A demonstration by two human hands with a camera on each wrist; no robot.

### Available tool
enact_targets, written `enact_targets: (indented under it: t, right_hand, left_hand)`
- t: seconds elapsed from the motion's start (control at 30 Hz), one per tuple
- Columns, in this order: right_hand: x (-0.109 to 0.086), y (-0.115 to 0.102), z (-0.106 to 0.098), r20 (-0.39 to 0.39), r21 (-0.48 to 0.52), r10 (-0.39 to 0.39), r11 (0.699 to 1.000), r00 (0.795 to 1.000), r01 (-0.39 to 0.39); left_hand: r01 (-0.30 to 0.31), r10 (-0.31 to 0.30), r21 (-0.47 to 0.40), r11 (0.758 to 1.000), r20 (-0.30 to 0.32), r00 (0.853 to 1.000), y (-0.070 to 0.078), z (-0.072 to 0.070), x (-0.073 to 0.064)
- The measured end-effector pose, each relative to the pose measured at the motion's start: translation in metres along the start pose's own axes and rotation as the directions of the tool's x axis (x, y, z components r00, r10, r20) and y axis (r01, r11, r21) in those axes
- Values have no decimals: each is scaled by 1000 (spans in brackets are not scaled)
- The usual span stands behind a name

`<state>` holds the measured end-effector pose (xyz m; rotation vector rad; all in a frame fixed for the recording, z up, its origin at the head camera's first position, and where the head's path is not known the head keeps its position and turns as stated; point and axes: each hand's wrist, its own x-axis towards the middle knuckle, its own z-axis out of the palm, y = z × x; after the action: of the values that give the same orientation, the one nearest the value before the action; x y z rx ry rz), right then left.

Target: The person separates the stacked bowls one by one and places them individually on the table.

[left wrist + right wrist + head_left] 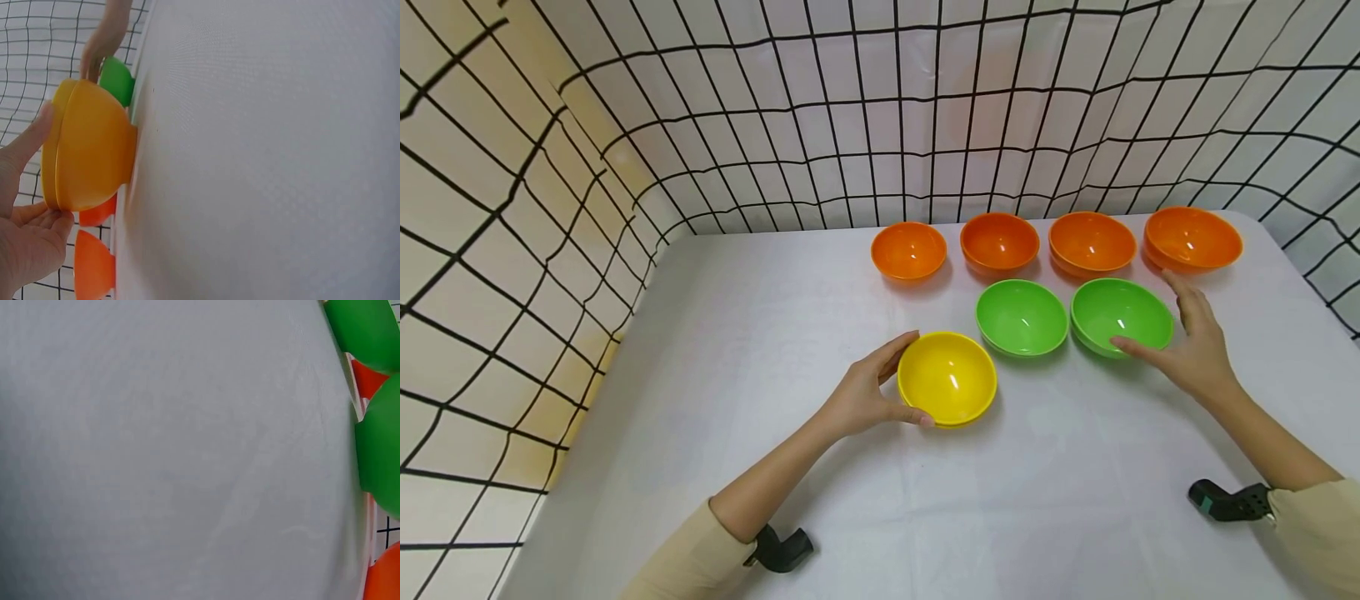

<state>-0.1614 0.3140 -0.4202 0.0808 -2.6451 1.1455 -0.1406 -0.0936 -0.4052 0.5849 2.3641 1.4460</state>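
Note:
A yellow bowl (947, 379) stands on the white table, and my left hand (880, 392) holds it at the left side by the rim, thumb in front and fingers behind. In the left wrist view, a second rim line on the yellow bowl (90, 147) suggests two nested bowls. My right hand (1198, 342) is spread around the right side of a green bowl (1123, 321), with the thumb at its front rim; firm contact is unclear. Another green bowl (1021, 317) stands just left of that one. The right wrist view does not show the hand.
Behind the green bowls, a row of orange bowls runs from the smallest (908, 252) at left to the largest (1192, 240) at right. A black grid net (880, 100) borders the back and sides of the white table (737, 308).

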Motion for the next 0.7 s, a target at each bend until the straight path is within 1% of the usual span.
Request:
enact_targets:
  t: [0.13,0.2,0.4,0.57,0.7]
  right_hand:
    - [1,-6,2,-57,79,-89,993,994,93]
    - [1,-12,3,-65,102,-118,987,991,124]
    - [1,-36,10,-26,152,-178,972,984,179]
    - [1,-54,16,2,226,-260,941,966,253]
    - [0,-64,21,29,297,-293,916,956,272]
  left_hand:
    - [0,0,-3,1000,0,1000,1,0,0]
    - [2,-2,-5,1000,0,1000,1,0,0]
    - [-3,3,-3,1000,-3,1000,2,-1,0]
    - [-11,11,-4,1000,-1,1000,2,-1,0]
    - [-15,15,-8,1000,-1,1000,1,-1,0]
